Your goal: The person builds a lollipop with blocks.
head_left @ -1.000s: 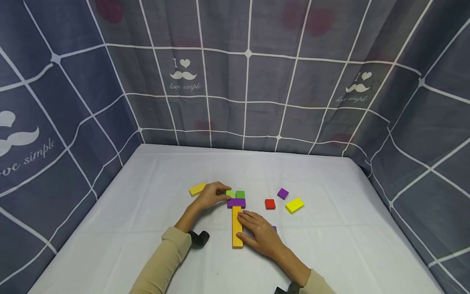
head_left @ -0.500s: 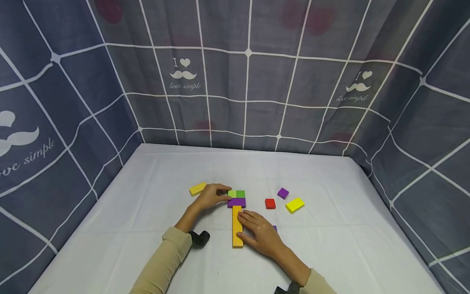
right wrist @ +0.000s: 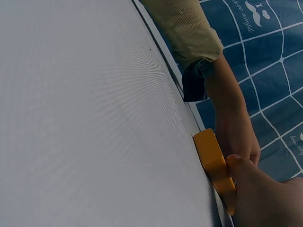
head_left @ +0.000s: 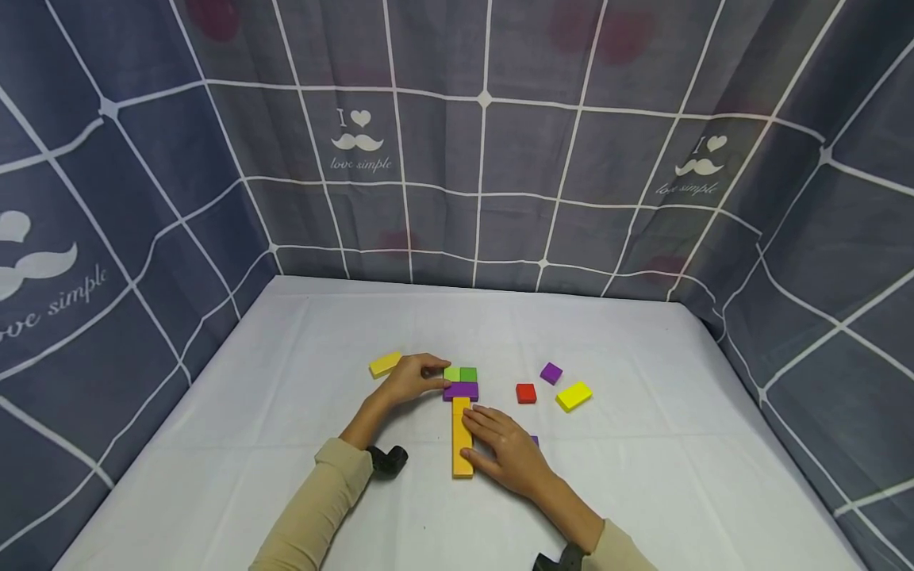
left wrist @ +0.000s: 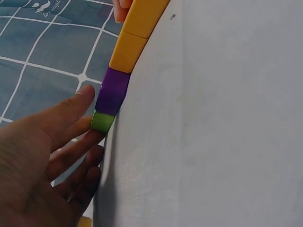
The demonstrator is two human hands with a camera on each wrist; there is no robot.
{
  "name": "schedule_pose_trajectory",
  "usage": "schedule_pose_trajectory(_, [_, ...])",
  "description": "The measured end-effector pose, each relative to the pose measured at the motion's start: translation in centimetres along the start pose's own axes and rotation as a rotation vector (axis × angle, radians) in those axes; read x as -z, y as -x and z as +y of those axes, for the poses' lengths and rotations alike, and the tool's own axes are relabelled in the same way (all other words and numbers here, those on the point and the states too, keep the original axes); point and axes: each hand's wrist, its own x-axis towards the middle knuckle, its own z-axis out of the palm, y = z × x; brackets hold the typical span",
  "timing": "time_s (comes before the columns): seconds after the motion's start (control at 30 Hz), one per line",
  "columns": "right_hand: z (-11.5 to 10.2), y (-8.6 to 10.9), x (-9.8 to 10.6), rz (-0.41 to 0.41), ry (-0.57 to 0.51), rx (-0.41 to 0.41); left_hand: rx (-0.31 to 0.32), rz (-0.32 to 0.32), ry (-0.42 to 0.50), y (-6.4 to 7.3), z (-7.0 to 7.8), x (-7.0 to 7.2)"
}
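Wooden blocks lie in a T-like row on a white tabletop. My left hand [head_left: 412,379] pinches the light green block [head_left: 452,373] between thumb and index finger at its left end, thumb close to the purple block [head_left: 461,391]. Right beside the light green one sits a darker green block [head_left: 468,373]. In the left wrist view the green block [left wrist: 101,122] abuts the purple block [left wrist: 111,92]. Below the purple, the orange-yellow blocks [head_left: 462,456] form a column. My right hand [head_left: 510,452], fingers extended, rests along the column's right side; its thumb touches the orange-yellow block [right wrist: 210,151] in the right wrist view.
To the right lie a red block [head_left: 525,393], a purple block [head_left: 551,373] and a yellow block [head_left: 574,396]. A yellow block [head_left: 385,364] is behind the left hand, and another purple block [head_left: 535,440] is mostly hidden by the right hand. Grey checked curtains [head_left: 443,222] surround the table.
The light green block has slid slightly right with my left hand, closing the small gap to the darker green block. My right hand has stayed in place.
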Motion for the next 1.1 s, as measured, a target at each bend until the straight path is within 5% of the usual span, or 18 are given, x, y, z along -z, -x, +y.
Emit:
schedule_pose_trajectory(0.27, [-0.1, -0.1, -0.1, 0.002, -0.014, 0.008, -0.017, 0.09, 0.09, 0.7, -0.6, 2.5])
schedule_pose_trajectory(0.43, [-0.1, -0.1, -0.1, 0.011, -0.017, 0.009, 0.002, 0.184, 0.09, 1.3, -2.2, 5.1])
schedule_pose_trajectory(0.6, [0.0, 0.0, -0.1, 0.011, -0.017, 0.006, 0.046, 0.211, 0.074, 2.6, -3.9, 6.9])
schedule_pose_trajectory(0.9, [0.0, 0.0, 0.0, 0.01, -0.023, 0.003, 0.141, 0.211, 0.0, 5.1, -6.3, 7.4])
schedule_pose_trajectory(1.1, [-0.1, -0.1, 0.1, 0.014, -0.029, 0.001, 0.176, 0.168, 0.008, 5.8, -6.0, 7.4])
